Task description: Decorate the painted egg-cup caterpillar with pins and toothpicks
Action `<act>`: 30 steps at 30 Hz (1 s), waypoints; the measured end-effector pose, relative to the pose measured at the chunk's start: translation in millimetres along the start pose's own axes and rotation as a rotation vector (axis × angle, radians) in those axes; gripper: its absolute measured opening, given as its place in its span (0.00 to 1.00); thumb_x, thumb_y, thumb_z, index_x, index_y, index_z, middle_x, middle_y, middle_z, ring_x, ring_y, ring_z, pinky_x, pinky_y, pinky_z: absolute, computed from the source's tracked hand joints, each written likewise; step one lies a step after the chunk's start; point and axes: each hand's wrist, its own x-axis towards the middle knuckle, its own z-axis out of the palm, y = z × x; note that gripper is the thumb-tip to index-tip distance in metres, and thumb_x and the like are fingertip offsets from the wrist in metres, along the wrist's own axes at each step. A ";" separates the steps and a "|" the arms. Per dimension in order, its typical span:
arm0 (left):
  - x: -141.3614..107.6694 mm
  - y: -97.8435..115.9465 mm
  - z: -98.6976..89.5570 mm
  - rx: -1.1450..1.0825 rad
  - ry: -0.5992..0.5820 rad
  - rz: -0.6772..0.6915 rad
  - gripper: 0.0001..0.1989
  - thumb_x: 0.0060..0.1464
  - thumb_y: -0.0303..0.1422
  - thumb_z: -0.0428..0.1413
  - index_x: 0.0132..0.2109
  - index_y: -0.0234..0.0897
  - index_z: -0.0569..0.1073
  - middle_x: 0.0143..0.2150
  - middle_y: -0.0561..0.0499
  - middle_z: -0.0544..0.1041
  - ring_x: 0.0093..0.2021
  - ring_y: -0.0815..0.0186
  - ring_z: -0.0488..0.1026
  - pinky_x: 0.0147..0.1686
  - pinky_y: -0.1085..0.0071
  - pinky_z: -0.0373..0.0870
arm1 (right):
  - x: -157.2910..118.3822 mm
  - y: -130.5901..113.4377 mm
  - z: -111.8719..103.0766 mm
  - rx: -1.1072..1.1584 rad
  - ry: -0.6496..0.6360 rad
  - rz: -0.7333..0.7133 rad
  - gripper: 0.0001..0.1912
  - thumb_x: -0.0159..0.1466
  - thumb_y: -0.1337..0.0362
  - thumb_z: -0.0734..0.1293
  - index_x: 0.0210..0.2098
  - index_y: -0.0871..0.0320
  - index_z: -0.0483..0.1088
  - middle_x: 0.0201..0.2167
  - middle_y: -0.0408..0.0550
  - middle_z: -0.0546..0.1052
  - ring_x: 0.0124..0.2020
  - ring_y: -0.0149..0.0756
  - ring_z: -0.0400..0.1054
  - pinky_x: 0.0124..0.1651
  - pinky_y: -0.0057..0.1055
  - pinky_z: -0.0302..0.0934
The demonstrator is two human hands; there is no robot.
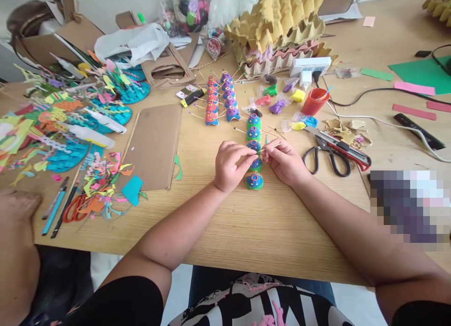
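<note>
A caterpillar-like row of egg-carton humps (254,181), covered in blue and green clay with red rings and pale dots, stands lengthwise in front of me. Over its middle, my left hand (230,167) is closed in a pinch, thumb against forefinger. My right hand (284,162) pinches a thin pale toothpick (271,147) from the right side. Its left end reaches the left fingertips, which appear to grip it. Dark-tipped sticks lie beside the far humps. Behind stand two similar figures, one red and blue (212,103), one purple and blue (229,100), with sticks poking out.
Black-handled scissors (326,152) and a red utility knife (352,152) lie right of my hand. Farther back are a red cup (315,102), bagged clay (278,106), a power strip (310,65) and egg trays (275,30). Cardboard (153,147) and paper scraps (102,185) lie left, near another person's arm (17,251).
</note>
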 end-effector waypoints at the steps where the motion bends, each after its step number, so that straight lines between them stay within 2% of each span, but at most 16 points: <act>1: 0.2 0.1 -0.2 -0.006 0.000 0.008 0.03 0.64 0.33 0.65 0.42 0.41 0.78 0.37 0.54 0.86 0.40 0.66 0.80 0.47 0.63 0.74 | -0.2 0.0 0.5 -0.007 -0.005 -0.001 0.19 0.50 0.52 0.85 0.27 0.53 0.77 0.24 0.39 0.78 0.27 0.27 0.67 0.33 0.27 0.61; 11: -2.1 -3.1 1.2 0.062 -0.030 0.006 0.05 0.66 0.36 0.63 0.41 0.41 0.79 0.37 0.53 0.86 0.40 0.65 0.81 0.47 0.63 0.75 | -1.3 0.7 1.9 -0.071 -0.052 -0.011 0.19 0.52 0.51 0.84 0.27 0.54 0.76 0.23 0.39 0.78 0.27 0.28 0.68 0.35 0.29 0.62; 16: -1.9 -2.8 1.6 0.022 -0.014 0.013 0.02 0.65 0.33 0.64 0.42 0.42 0.79 0.37 0.53 0.86 0.40 0.65 0.80 0.47 0.62 0.74 | -0.9 2.1 0.8 -0.065 -0.043 -0.025 0.19 0.52 0.50 0.84 0.27 0.54 0.76 0.24 0.39 0.78 0.28 0.28 0.68 0.35 0.29 0.62; 22: -2.4 -3.8 2.2 0.039 -0.041 -0.021 0.03 0.66 0.34 0.63 0.41 0.42 0.79 0.37 0.53 0.85 0.40 0.64 0.80 0.47 0.61 0.73 | -1.6 1.0 0.9 -0.088 -0.042 -0.012 0.19 0.50 0.50 0.84 0.25 0.53 0.76 0.24 0.40 0.79 0.29 0.29 0.69 0.35 0.30 0.63; 30: -0.3 -2.6 1.4 -0.007 -0.007 0.024 0.01 0.65 0.31 0.63 0.43 0.41 0.78 0.38 0.53 0.86 0.40 0.66 0.80 0.47 0.63 0.73 | -2.1 -2.8 3.3 -0.089 -0.027 0.017 0.20 0.49 0.49 0.85 0.26 0.54 0.77 0.24 0.40 0.77 0.29 0.29 0.68 0.35 0.30 0.61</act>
